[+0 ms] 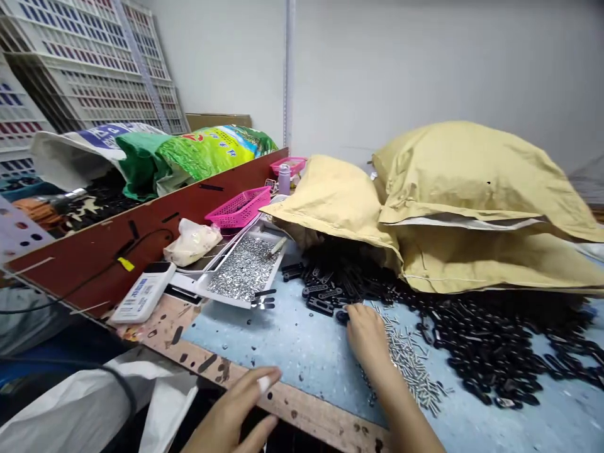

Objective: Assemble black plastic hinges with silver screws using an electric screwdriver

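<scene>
My left hand (236,412) is over the front edge of the table, its fingers stretched apart and nothing seen in them. A white wrap (263,384) goes round one finger. Further in, my right hand (367,333) rests low over the blue tabletop with its fingers curled down and closed. At its fingertips is a small rounded black plastic part (342,317). Just behind lies a pile of flat black slotted pieces (325,291). Many silver screws or pins (413,368) are spread beside the right wrist. To the right is a heap of black plastic parts (491,352).
Large yellow sacks (453,170) stand at the back right. A white tray (278,277) of small metal bits sits left of centre, near a pink basket (240,207), a plastic bag (191,242) and a white boxy device (144,294). A red-brown board (94,264) walls the left side.
</scene>
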### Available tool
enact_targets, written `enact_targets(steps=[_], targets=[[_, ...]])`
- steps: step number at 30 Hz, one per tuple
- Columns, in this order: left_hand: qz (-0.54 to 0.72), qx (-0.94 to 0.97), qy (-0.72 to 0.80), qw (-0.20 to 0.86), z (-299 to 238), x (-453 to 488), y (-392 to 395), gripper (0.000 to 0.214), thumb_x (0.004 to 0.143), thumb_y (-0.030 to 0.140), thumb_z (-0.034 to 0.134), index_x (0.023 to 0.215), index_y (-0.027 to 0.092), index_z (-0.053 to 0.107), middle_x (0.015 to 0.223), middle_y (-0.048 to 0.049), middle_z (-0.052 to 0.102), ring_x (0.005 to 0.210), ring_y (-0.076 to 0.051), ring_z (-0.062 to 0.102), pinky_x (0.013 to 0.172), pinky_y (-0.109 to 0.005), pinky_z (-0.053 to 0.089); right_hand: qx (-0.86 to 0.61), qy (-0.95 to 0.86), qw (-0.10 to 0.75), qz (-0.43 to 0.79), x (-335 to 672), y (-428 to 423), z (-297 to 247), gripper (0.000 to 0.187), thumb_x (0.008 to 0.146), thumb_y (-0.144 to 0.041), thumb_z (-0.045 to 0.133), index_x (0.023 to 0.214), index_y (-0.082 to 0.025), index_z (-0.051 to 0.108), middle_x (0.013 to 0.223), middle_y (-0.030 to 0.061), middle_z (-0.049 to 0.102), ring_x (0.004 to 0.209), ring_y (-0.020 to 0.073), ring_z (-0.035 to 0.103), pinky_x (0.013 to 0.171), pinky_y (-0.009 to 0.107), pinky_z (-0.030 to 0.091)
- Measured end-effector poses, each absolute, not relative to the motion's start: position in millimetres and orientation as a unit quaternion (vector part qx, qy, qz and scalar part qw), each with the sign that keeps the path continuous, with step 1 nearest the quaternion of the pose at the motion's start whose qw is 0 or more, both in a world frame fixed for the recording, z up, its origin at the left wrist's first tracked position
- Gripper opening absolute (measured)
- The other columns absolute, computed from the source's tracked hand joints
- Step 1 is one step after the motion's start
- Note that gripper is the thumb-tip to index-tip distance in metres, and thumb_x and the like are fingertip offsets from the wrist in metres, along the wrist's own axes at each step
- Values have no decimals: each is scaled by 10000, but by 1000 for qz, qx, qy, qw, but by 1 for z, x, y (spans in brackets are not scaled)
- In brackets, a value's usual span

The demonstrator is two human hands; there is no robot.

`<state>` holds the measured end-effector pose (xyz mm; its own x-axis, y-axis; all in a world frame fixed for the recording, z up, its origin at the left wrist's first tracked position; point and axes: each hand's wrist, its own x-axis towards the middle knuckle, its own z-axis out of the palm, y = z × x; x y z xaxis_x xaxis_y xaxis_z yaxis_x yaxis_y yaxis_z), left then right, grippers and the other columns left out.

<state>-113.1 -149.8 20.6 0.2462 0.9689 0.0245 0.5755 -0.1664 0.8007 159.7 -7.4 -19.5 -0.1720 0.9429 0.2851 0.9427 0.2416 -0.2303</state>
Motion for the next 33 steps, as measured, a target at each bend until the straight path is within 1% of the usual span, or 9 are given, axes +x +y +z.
enact_targets(steps=[4, 8, 13, 16, 19, 22, 24, 27, 33], targets=[[289, 758, 478, 336, 32, -44, -86, 563, 862, 285, 555, 1397, 250, 383, 1393, -103, 440, 1280, -297, 400, 1061, -478, 344, -508, -831, 220, 56, 151, -40, -3, 366, 752, -5, 412, 1002, -198, 597, 940, 68, 637, 913, 240, 578, 832, 369, 471], [185, 790, 441, 385, 21, -17, -45, 439, 771, 204, 595, 1206, 223, 536, 1157, -98, 614, 1105, -311, 543, 936, -446, 433, -478, -842, 236, 77, 166, -65, 3, 504, 688, 3, 418, 1070, -291, 565, 1025, -10, 618, 958, 179, 585, 827, 256, 491], [130, 797, 461, 367, 7, -13, -39, 173, 804, 186, 515, 967, 187, 575, 1002, -85, 610, 932, -283, 586, 804, -392, 444, -712, -647, 274, -9, 254, -39, -11, 294, 824, -74, 342, 998, -165, 560, 964, 127, 585, 910, 259, 575, 809, 402, 467], [144, 776, 456, 412, 7, -11, -47, 184, 885, 310, 473, 1001, 190, 550, 1001, -75, 575, 903, -253, 570, 783, -361, 436, -760, -596, 259, 0, 298, -21, -20, 143, 816, -123, 450, 857, -148, 585, 831, 131, 597, 859, 278, 574, 791, 415, 455], [177, 763, 460, 419, 14, -9, -52, 167, 881, 343, 491, 934, 196, 550, 970, -62, 577, 893, -252, 561, 761, -348, 426, -757, -598, 260, 34, 305, -17, -20, 180, 805, -120, 471, 913, -136, 614, 877, 129, 621, 867, 266, 595, 809, 407, 460], [212, 748, 464, 424, 18, -9, -55, 117, 850, 288, 533, 928, 202, 517, 953, -47, 599, 878, -237, 572, 766, -335, 418, -715, -607, 323, 122, 275, -31, -10, 266, 870, -238, 460, 1088, -154, 587, 949, 98, 632, 809, 223, 625, 742, 366, 510], [208, 722, 471, 462, 18, -8, -57, 99, 885, 288, 485, 932, 202, 475, 874, -31, 612, 782, -209, 585, 711, -314, 423, -612, -565, 453, 318, 241, -49, -5, 322, 894, -389, 478, 1116, -176, 572, 913, 73, 641, 729, 211, 641, 639, 342, 539], [223, 714, 473, 465, 13, -4, -64, 85, 906, 286, 457, 901, 201, 454, 824, -21, 607, 749, -198, 571, 669, -293, 408, -516, -556, 489, 430, 190, -76, -4, 267, 853, -443, 573, 884, -182, 622, 730, 32, 627, 630, 182, 618, 566, 283, 520], [243, 764, 443, 401, 5, -1, -77, 90, 901, 289, 498, 889, 204, 470, 860, -28, 590, 784, -200, 548, 676, -285, 375, -517, -648, 479, 287, 157, -91, -12, 219, 876, -358, 552, 728, -210, 618, 658, 1, 595, 590, 145, 563, 541, 227, 447]])
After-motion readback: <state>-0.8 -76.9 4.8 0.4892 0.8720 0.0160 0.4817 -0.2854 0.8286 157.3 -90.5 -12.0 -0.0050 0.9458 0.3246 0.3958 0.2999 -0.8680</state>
